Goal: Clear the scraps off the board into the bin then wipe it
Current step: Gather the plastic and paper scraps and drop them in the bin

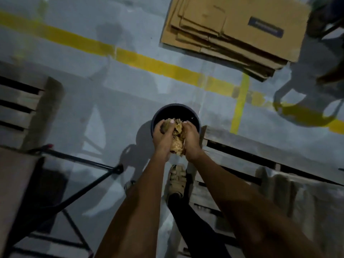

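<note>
Head view, looking steeply down at a grey floor [115, 86] in dim light. Both bare forearms reach forward and meet over a dark round bin [176, 110] standing on the floor. Left hand [162, 135] and right hand [190, 137] are cupped toward each other, fingers curled, pressing a wad of tan scraps [177, 138] between them; each hand grips the wad from its own side. The scraps sit above the near rim of the bin, partly over its dark opening. Contents of the bin cannot be made out. The board is not identifiable in this view. Below the hands, one foot in a light sandal [176, 180] and a dark trouser leg are visible. A yellow line [149, 62] crosses the floor beyond the bin, with a thinner yellow branch to the right. A stack of flattened cardboard [232, 32] lies at upper right. Wooden slatted pallets [20, 103] lie at left and at right of the bin. A black metal frame [74, 194] stands at lower left. Pale cloth [297, 198] drapes at lower right.
</note>
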A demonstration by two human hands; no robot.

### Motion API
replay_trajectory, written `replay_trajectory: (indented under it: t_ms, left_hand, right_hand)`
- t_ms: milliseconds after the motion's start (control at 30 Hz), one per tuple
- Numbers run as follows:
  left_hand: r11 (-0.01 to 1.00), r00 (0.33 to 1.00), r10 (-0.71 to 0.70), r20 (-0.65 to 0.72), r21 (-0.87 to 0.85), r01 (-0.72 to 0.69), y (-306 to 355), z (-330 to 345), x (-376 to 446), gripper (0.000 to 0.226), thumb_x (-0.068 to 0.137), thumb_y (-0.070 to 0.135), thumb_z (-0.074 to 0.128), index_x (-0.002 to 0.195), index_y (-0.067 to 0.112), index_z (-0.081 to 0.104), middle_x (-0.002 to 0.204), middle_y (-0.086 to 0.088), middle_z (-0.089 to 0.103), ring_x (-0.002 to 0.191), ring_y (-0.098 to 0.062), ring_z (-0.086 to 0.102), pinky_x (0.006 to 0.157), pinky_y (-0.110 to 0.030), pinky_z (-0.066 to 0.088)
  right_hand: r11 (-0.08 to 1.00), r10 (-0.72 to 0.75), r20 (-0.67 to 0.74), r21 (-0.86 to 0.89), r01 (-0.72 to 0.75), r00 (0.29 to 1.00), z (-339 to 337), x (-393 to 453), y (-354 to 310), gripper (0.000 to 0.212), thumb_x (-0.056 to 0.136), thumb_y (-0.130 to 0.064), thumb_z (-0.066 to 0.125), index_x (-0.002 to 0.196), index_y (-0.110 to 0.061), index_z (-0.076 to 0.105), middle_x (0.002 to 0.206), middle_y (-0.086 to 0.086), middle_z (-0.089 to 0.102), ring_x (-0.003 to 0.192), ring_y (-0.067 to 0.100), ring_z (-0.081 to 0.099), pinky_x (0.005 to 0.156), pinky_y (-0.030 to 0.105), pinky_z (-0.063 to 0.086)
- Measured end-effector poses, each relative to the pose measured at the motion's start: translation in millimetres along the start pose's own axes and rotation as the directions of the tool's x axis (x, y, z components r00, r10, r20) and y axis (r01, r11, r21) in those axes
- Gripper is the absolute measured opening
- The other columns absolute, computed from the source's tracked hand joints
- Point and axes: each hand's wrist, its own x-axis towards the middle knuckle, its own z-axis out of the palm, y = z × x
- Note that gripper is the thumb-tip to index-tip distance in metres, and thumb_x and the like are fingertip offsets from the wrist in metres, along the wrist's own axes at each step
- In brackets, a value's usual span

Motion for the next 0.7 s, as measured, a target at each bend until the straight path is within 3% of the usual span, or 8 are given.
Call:
replay_trajectory:
  t_ms: [67, 167, 267, 400, 500, 567, 633, 700]
  left_hand:
    - [0.999, 1.000, 0.018, -0.019, 0.044, -0.017, -27.8, 9.4, 34.5, 0.055, 0.097, 0.045, 0.066, 0.145, 0.024, 0.050, 0.141, -0.003, 0.057, 0.124, -0.021, 0.059, 0.103, -0.043, 0.055]
    - [0.998, 0.998, 0.019, -0.063, 0.053, -0.016, -64.9, 22.8, 86.0, 0.058, 0.094, 0.048, 0.069, 0.143, 0.031, 0.045, 0.145, -0.005, 0.052, 0.127, -0.026, 0.055, 0.104, -0.048, 0.053]
    - [0.985, 0.984, 0.037, -0.174, 0.175, -0.006, -88.3, 34.9, 120.7, 0.047, 0.090, 0.039, 0.077, 0.126, 0.021, 0.054, 0.135, -0.009, 0.051, 0.120, -0.026, 0.054, 0.097, -0.040, 0.052]
    - [0.943, 0.945, 0.081, -0.316, 0.331, 0.030, -107.9, 35.3, 146.0, 0.023, 0.086, 0.028, 0.082, 0.090, 0.014, 0.065, 0.129, -0.007, 0.048, 0.113, -0.022, 0.041, 0.091, -0.031, 0.046]
    - [0.924, 0.949, 0.077, -0.304, 0.380, 0.046, -119.0, 28.2, 156.1, 0.023, 0.084, 0.016, 0.084, 0.071, 0.026, 0.068, 0.122, -0.013, 0.066, 0.108, -0.033, 0.064, 0.094, -0.042, 0.058]
    - [0.918, 0.967, 0.053, -0.249, 0.393, 0.051, -114.5, 25.8, 148.3, 0.011, 0.087, 0.005, 0.078, 0.088, 0.015, 0.079, 0.122, -0.014, 0.070, 0.108, -0.032, 0.068, 0.095, -0.032, 0.056]
    - [0.885, 0.990, 0.045, -0.135, 0.466, 0.023, -106.9, 24.7, 139.7, 0.020, 0.094, -0.003, 0.066, 0.111, 0.002, 0.077, 0.126, -0.008, 0.067, 0.114, -0.026, 0.063, 0.091, -0.018, 0.047]
    - [0.858, 0.997, 0.033, -0.064, 0.513, 0.005, -93.0, 25.5, 122.6, 0.025, 0.097, -0.005, 0.059, 0.118, -0.004, 0.073, 0.119, -0.006, 0.066, 0.113, -0.022, 0.060, 0.079, -0.010, 0.039]
  right_hand:
    - [0.992, 0.089, 0.064, 0.082, -0.094, 0.994, -9.8, 46.2, 22.7, 0.062, 0.086, -0.047, 0.064, 0.129, -0.003, 0.065, 0.126, 0.025, 0.068, 0.120, 0.042, 0.065, 0.103, 0.059, 0.053]
    - [0.956, 0.178, 0.076, 0.224, -0.190, 0.981, -22.3, 87.3, 35.5, 0.046, 0.097, -0.039, 0.060, 0.125, -0.005, 0.069, 0.127, 0.017, 0.071, 0.114, 0.037, 0.069, 0.100, 0.051, 0.056]
    - [0.953, 0.169, 0.016, 0.251, -0.167, 0.986, -35.3, 131.9, 47.0, 0.031, 0.100, -0.036, 0.054, 0.107, -0.011, 0.072, 0.114, 0.012, 0.074, 0.100, 0.031, 0.069, 0.092, 0.043, 0.055]
    - [0.967, 0.176, -0.080, 0.199, -0.157, 0.981, -39.7, 155.9, 55.4, 0.037, 0.100, -0.038, 0.055, 0.128, -0.017, 0.067, 0.133, 0.006, 0.065, 0.116, 0.026, 0.062, 0.093, 0.038, 0.047]
    - [0.980, 0.151, -0.121, 0.152, -0.132, 0.981, -40.4, 150.5, 58.1, 0.041, 0.101, -0.033, 0.054, 0.137, -0.014, 0.063, 0.126, -0.001, 0.064, 0.097, 0.008, 0.056, 0.079, 0.029, 0.041]
    - [0.983, 0.144, -0.149, 0.134, -0.125, 0.978, -39.6, 140.3, 57.0, 0.040, 0.100, -0.029, 0.058, 0.134, -0.009, 0.065, 0.116, -0.003, 0.066, 0.087, 0.004, 0.057, 0.064, 0.024, 0.041]
    - [0.981, 0.149, -0.156, 0.151, -0.125, 0.977, -36.9, 128.9, 53.6, 0.031, 0.099, -0.027, 0.061, 0.122, -0.008, 0.071, 0.101, -0.004, 0.070, 0.090, 0.012, 0.065, 0.065, 0.024, 0.047]
    - [0.976, 0.146, -0.165, 0.186, -0.115, 0.975, -33.3, 115.0, 47.7, 0.013, 0.098, -0.025, 0.063, 0.101, -0.015, 0.071, 0.094, -0.004, 0.070, 0.090, 0.017, 0.068, 0.068, 0.028, 0.050]
